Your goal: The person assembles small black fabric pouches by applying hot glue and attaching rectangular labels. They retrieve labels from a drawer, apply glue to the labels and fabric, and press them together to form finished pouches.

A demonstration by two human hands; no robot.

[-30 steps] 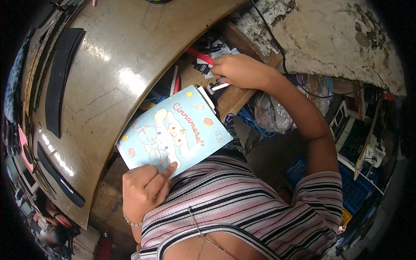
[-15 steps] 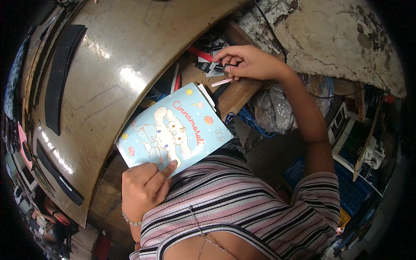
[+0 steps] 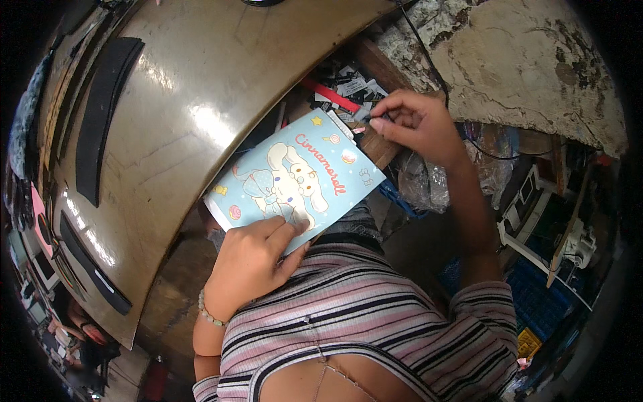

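Left hand on a light-blue notebook, right hand fiddling by a messy drawer, and half of it is hard to see.

So the left hand (image 3: 258,258) grips the lower edge of the notebook (image 3: 298,177), which sits tilted in front of the striped shirt (image 3: 355,288), between tabletop (image 3: 181,154) and right hand (image 3: 422,127); its underside is hidden. Right fingers are curled close together near a red strip (image 3: 335,95), maybe around something small and dark, can't tell. Tabletop and notebook cover part of the wooden drawer (image 3: 382,151).
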